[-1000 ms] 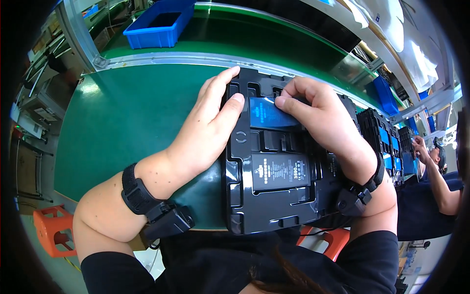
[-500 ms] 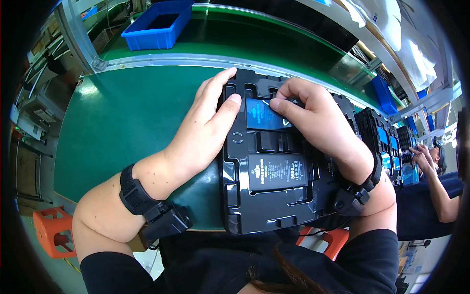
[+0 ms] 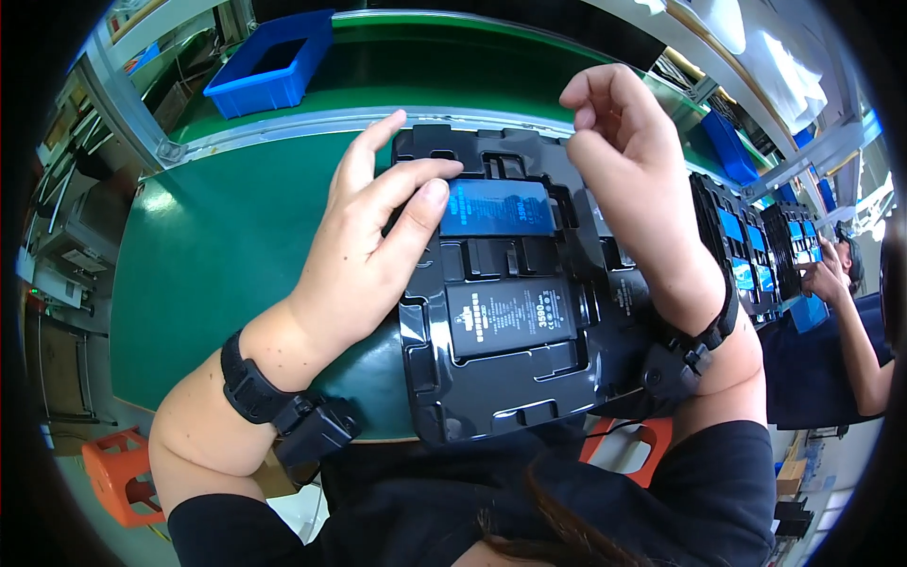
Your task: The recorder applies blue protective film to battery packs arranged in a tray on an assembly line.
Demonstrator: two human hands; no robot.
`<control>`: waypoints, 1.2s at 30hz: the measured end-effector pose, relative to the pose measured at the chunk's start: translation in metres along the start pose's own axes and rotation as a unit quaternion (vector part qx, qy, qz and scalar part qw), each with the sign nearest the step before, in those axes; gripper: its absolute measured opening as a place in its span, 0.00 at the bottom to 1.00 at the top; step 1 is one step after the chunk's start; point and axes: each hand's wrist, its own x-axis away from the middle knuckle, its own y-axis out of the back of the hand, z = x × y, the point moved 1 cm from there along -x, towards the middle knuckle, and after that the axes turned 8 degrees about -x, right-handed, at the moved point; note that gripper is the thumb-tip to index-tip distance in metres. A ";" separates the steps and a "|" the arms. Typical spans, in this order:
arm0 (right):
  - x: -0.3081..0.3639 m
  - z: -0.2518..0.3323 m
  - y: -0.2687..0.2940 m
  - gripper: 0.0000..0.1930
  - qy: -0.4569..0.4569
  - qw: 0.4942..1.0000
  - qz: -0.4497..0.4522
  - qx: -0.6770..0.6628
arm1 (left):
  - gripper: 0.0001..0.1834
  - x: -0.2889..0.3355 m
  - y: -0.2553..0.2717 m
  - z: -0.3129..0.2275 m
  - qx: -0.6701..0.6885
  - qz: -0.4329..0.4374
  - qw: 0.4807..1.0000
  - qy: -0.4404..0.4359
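Observation:
A black molded tray (image 3: 491, 397) lies on the green table, holding flat rectangular batteries in its recesses. The upper battery (image 3: 501, 210) has a blue, shiny face; the lower battery (image 3: 512, 318) is black with white print. My left hand (image 3: 364, 236) is open at the tray's left side, its thumb and index finger at the blue-faced battery's left end. Over the far right part of the tray, my right hand (image 3: 628, 142) is raised with its fingers curled in. Whatever those fingers hold, if anything, cannot be made out. My right forearm partly covers the tray's right-hand recesses.
A blue bin (image 3: 269, 80) stands on the green surface beyond the metal rail. More black trays (image 3: 742, 241) with blue-faced batteries sit to the right, near another person's hand (image 3: 829, 274). Orange stools (image 3: 123, 477) stand below the table edge.
My right hand has lifted off the blue-faced battery and moved up and away from me. My left hand has shifted to that battery's left end. The tray appears slightly further left.

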 end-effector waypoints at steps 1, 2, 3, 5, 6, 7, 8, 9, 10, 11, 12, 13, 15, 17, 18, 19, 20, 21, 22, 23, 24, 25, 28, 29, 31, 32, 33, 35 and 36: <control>-0.001 0.000 0.001 0.11 -0.002 1.000 -0.003 0.000 | 0.17 0.000 0.000 0.001 0.001 0.003 1.000 -0.001; -0.001 0.001 0.002 0.09 -0.023 1.000 0.018 0.003 | 0.17 0.000 0.000 0.002 -0.026 -0.001 1.000 -0.004; -0.001 0.000 0.003 0.08 -0.043 0.998 0.039 0.005 | 0.17 0.000 0.000 0.001 -0.052 -0.005 0.999 -0.006; -0.002 -0.002 0.002 0.06 -0.036 0.997 0.047 0.046 | 0.17 0.000 0.003 0.000 -0.054 0.006 0.998 0.006; -0.002 -0.001 0.001 0.06 -0.009 0.993 0.077 0.087 | 0.17 0.000 0.004 0.001 -0.082 0.009 0.997 -0.011; -0.001 -0.001 0.000 0.06 0.018 0.986 0.109 0.129 | 0.17 0.000 0.005 0.000 -0.110 0.011 0.993 -0.029; 0.000 0.000 0.000 0.06 0.017 0.986 0.108 0.129 | 0.17 -0.001 0.007 0.000 -0.110 0.012 0.993 -0.029; 0.000 0.000 -0.001 0.06 0.017 0.984 0.119 0.130 | 0.16 -0.002 0.008 -0.001 -0.122 0.023 0.992 -0.037; 0.001 0.000 -0.001 0.07 0.016 0.983 0.131 0.131 | 0.16 -0.003 0.009 -0.002 -0.134 0.034 0.989 -0.044; 0.001 0.000 -0.002 0.08 0.015 0.981 0.143 0.131 | 0.16 -0.004 0.011 -0.002 -0.134 0.034 0.989 -0.044; 0.001 -0.001 -0.003 0.08 0.015 0.981 0.143 0.131 | 0.15 -0.004 0.011 -0.001 -0.133 0.040 0.989 -0.049; 0.001 -0.003 -0.004 0.08 0.014 0.979 0.152 0.131 | 0.14 -0.005 0.012 -0.002 -0.132 0.045 0.989 -0.055; 0.001 -0.002 -0.004 0.09 0.012 0.978 0.162 0.133 | 0.14 -0.005 0.011 -0.002 -0.126 0.046 0.989 -0.055; 0.001 -0.001 -0.005 0.09 -0.008 0.975 0.180 0.130 | 0.14 -0.005 0.011 -0.001 -0.122 0.047 0.990 -0.054; 0.001 -0.002 -0.006 0.09 -0.007 0.975 0.181 0.130 | 0.14 -0.004 0.010 0.000 -0.107 0.044 0.992 -0.055; 0.001 -0.002 -0.006 0.09 0.005 0.975 0.187 0.117 | 0.14 -0.004 0.010 0.000 -0.092 0.042 0.993 -0.055; 0.002 -0.003 -0.006 0.09 0.017 0.976 0.193 0.104 | 0.14 -0.004 0.009 0.000 -0.092 0.042 0.993 -0.055; 0.002 -0.002 -0.006 0.09 0.017 0.975 0.194 0.104 | 0.13 -0.004 0.009 -0.001 -0.067 0.046 0.996 -0.044; 0.003 -0.002 -0.006 0.09 0.016 0.973 0.199 0.113 | 0.13 -0.004 0.009 -0.001 -0.043 0.051 0.997 -0.034; 0.003 -0.001 -0.007 0.10 0.014 0.971 0.204 0.121 | 0.13 -0.003 0.009 0.000 -0.043 0.050 0.997 -0.034; 0.003 -0.001 -0.007 0.10 0.014 0.971 0.204 0.121 | 0.13 -0.003 0.008 0.000 -0.047 0.046 0.997 -0.037; 0.003 -0.001 -0.007 0.10 0.017 0.971 0.205 0.125 | 0.13 -0.002 0.008 0.000 -0.050 0.042 0.997 -0.041; 0.003 0.000 -0.007 0.09 0.037 0.971 0.199 0.129 | 0.12 -0.002 0.009 -0.001 -0.048 0.037 0.997 -0.042; 0.003 0.000 -0.006 0.09 0.055 0.971 0.192 0.129 | 0.12 -0.003 0.008 0.000 -0.046 0.038 0.997 -0.040; 0.004 -0.002 -0.006 0.09 0.071 0.963 0.221 0.136 | 0.13 -0.003 0.007 0.001 -0.032 0.039 0.998 -0.036; 0.004 -0.002 -0.006 0.09 0.090 0.954 0.249 0.144 | 0.13 -0.004 0.007 0.001 -0.031 0.040 0.998 -0.036; 0.003 -0.001 -0.006 0.09 0.088 0.954 0.248 0.144 | 0.13 -0.005 0.007 0.001 -0.018 0.036 0.999 -0.031; 0.001 0.004 -0.008 0.09 0.020 0.951 0.267 0.152 | 0.13 -0.006 0.007 0.001 -0.006 0.034 0.999 -0.027; 0.000 0.004 -0.008 0.09 0.020 0.952 0.266 0.152 | 0.13 -0.006 0.008 0.000 -0.012 0.038 0.998 -0.050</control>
